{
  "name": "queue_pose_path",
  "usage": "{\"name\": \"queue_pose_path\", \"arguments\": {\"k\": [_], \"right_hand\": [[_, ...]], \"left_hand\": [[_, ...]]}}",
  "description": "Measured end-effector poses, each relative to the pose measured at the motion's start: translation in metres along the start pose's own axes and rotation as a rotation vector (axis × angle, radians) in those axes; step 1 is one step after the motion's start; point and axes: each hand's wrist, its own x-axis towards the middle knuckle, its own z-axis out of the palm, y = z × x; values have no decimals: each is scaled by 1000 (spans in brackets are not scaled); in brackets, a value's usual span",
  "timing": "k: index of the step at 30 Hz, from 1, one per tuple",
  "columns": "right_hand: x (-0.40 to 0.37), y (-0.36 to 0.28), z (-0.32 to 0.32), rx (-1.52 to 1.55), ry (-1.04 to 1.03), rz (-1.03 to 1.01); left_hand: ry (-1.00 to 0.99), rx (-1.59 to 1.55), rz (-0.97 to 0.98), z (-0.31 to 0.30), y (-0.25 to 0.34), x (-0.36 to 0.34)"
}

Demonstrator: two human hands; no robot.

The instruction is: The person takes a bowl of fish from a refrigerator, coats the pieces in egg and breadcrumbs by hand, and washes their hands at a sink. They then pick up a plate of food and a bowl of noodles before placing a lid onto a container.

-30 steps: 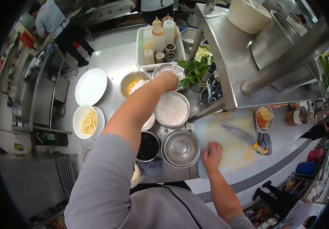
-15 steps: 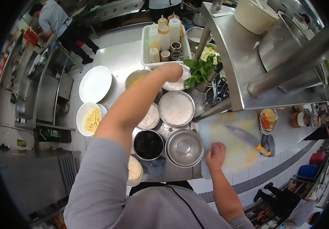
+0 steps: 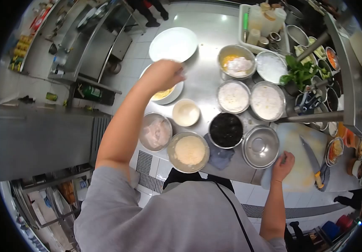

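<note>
My left hand (image 3: 164, 77) is stretched over a white bowl of noodles (image 3: 163, 93), partly covering it. Its fingers point right and are blurred; whatever they hold, if anything, cannot be made out. My right hand (image 3: 282, 166) rests at the left edge of a pale cutting board (image 3: 296, 178), fingers loosely curled and thumb apart, with nothing visible in it. Beside it is a stack of steel bowls (image 3: 261, 147). A knife (image 3: 311, 156) with a yellow handle lies on the board. One steel bowl (image 3: 236, 61) has white powder over something yellow; a bowl of white powder (image 3: 271, 67) adjoins it.
Around the counter are a white plate (image 3: 173, 44), two bowls of pale floury food (image 3: 233, 96), (image 3: 267, 101), a bowl of dark food (image 3: 226, 130), crumbs (image 3: 189, 151), raw pale meat (image 3: 155, 132) and a bottle basket (image 3: 265, 25). A steel shelf (image 3: 349, 84) overhangs the right.
My left hand has moved from the white powder bowl leftwards to over the noodle bowl. The view has turned left, uncovering the meat and crumb bowls. My right hand stays at the board.
</note>
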Motion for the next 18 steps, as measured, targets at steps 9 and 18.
{"name": "queue_pose_path", "arguments": {"k": [9,18], "right_hand": [[1,-13,-1,-79,-13,21],[1,-20,-1,-113,33,35]], "left_hand": [[-440,89,-25,139,-85,-208],[-329,71,184,155,-91,-205]]}}
